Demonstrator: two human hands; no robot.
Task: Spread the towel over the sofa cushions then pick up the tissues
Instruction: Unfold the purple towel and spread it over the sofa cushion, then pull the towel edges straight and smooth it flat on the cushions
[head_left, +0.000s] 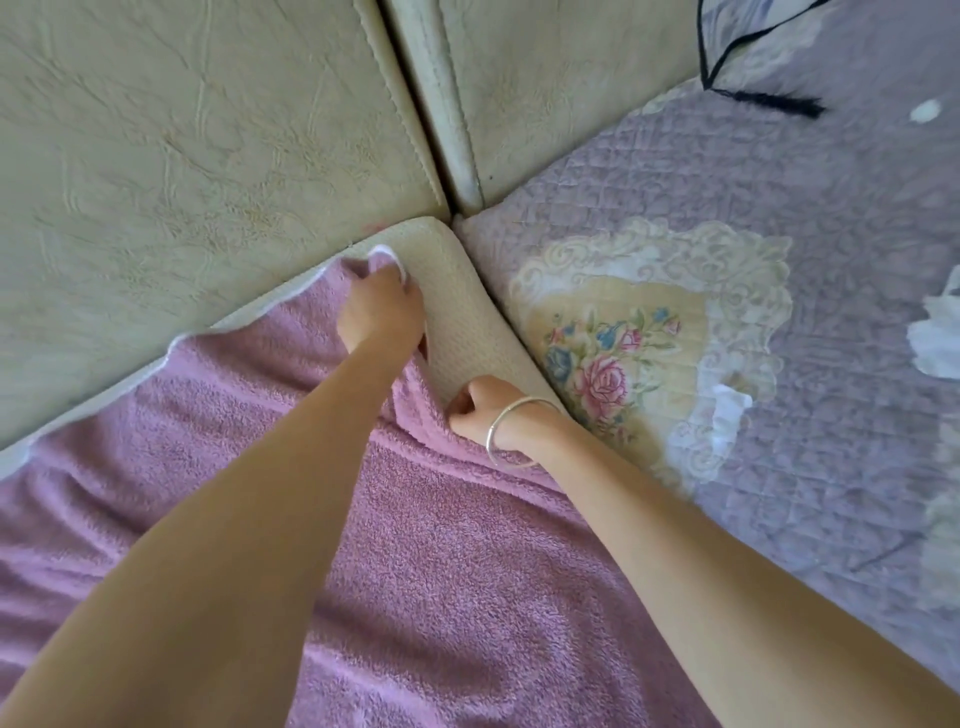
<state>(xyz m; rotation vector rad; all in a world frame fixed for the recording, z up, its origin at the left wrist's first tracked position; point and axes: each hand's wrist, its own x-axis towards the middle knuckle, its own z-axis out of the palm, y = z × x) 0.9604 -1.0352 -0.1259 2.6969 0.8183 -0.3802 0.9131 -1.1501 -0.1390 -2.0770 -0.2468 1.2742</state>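
1. Your left hand is closed on the far corner of the towel, its fingers curled around the white-edged hem, right by the back corner of the seat cushion.
2. Your right hand is a fist pinching the towel's side edge, nearer to you along the same cushion edge; a bangle sits on that wrist.
3. The towel is pink and fluffy and covers most of the seat cushion; only a cream strip beside its right edge and at the back corner shows bare.
4. The towel's far edge lies along the foot of the back cushion; folds run from both grips towards you.
5. To the right of the seat cushion lies a purple quilt with a floral panel.
6. White tissues lie crumpled on the quilt, well apart from the towel, near the right edge of the view; a smaller white piece lies just beside the floral panel.
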